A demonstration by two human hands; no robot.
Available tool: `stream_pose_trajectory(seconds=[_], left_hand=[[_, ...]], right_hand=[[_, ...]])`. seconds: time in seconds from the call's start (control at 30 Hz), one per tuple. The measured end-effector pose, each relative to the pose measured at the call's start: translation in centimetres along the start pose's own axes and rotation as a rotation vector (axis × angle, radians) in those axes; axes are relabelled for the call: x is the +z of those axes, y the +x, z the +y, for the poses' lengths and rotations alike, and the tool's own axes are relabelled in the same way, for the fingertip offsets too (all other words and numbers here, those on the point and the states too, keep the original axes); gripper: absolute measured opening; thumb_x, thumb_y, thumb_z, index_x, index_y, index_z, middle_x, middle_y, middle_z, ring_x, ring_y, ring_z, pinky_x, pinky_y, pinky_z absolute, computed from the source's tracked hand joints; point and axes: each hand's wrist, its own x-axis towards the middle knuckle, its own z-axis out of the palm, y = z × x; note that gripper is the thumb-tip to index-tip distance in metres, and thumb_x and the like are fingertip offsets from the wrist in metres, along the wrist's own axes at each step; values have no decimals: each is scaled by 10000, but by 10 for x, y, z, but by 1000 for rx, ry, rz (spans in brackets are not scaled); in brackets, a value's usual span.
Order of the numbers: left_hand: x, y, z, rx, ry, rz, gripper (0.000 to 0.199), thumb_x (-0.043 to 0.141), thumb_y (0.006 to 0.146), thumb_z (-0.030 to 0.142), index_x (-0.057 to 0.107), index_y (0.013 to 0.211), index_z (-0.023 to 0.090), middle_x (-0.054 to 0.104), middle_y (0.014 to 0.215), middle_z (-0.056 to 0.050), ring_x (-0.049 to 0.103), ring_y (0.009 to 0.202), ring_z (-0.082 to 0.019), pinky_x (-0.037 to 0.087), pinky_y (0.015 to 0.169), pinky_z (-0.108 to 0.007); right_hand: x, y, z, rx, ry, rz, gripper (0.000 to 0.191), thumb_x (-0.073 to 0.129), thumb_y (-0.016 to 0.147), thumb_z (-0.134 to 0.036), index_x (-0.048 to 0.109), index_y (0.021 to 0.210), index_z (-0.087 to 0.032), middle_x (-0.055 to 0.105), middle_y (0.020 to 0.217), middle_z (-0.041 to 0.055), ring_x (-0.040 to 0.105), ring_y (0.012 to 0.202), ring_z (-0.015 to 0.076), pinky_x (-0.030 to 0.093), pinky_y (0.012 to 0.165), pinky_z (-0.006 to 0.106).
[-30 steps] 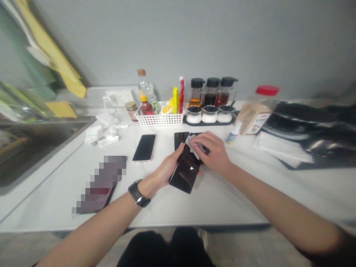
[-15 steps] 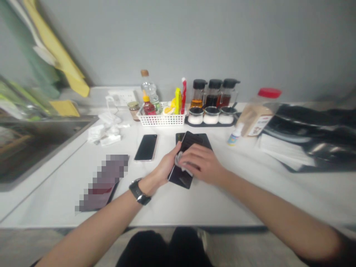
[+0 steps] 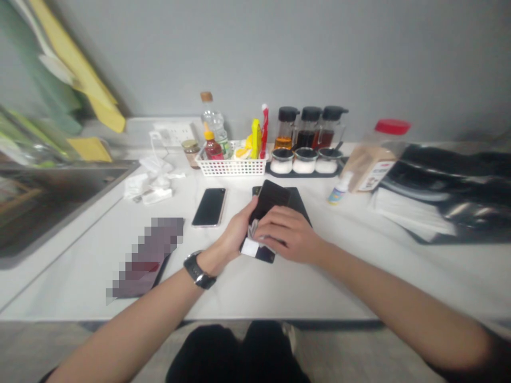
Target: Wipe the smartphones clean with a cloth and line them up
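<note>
A dark, glossy phone (image 3: 273, 196) is held tilted above the white counter by my left hand (image 3: 236, 230), whose thumb lies along its left edge. My right hand (image 3: 287, 231) has its fingers closed on a crumpled white tissue (image 3: 253, 229), pressed to the phone's surface. Near the phone's lower end shows a bright white patch. Behind it, a larger black tablet-like device (image 3: 299, 205) lies on the counter. To the left lies another phone (image 3: 209, 207), dark screen up. Farther left is a flat device (image 3: 147, 266), its surface blurred out by pixels.
Crumpled white tissues (image 3: 157, 183) lie by the sink (image 3: 75, 197). A white basket (image 3: 233, 167) of condiments and a black rack of seasoning jars (image 3: 305, 160) stand at the wall. At right are a red-lidded jar (image 3: 373, 159), a small bottle (image 3: 337, 192) and black plastic (image 3: 471, 186).
The camera view has shifted slightly, moving most things up. My right hand with the tissue has moved little over the phone. A bright white patch now shows near the phone's lower end.
</note>
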Motion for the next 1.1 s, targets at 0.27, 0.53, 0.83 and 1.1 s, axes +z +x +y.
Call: stream_pose_trajectory(seconds=[0.27, 0.53, 0.83, 1.1], left_hand=[[3, -3, 6, -1, 130, 21, 449, 471, 1109, 401, 785, 1120, 80, 822, 878, -132, 741, 635, -209, 610, 629, -304], [0, 0, -7, 61, 111, 64, 352, 626, 1055, 372, 741, 833, 126, 732, 701, -36, 655, 574, -130, 567, 620, -233], [4, -2, 2, 77, 101, 118, 359, 593, 1068, 362, 771, 887, 107, 753, 737, -56, 650, 581, -139, 559, 619, -247], [4, -3, 6, 8, 86, 21, 442, 486, 1105, 413, 790, 1151, 95, 824, 947, -133, 767, 723, -220, 642, 747, -348]], right_hand=[[-27, -7, 31, 167, -235, 37, 95, 647, 1038, -211, 721, 978, -216, 783, 934, 63, 672, 867, 233, 471, 793, 406], [-9, -3, 16, 112, -79, 26, 142, 607, 1078, -281, 731, 1022, -239, 793, 978, 49, 684, 892, 215, 510, 810, 385], [-12, -6, 18, 156, -85, 17, 135, 609, 1084, -281, 718, 1028, -223, 786, 991, 59, 674, 923, 214, 487, 841, 382], [-21, -10, 34, 279, -184, 93, 143, 603, 1078, -277, 720, 1014, -225, 784, 975, 68, 675, 915, 234, 491, 851, 405]])
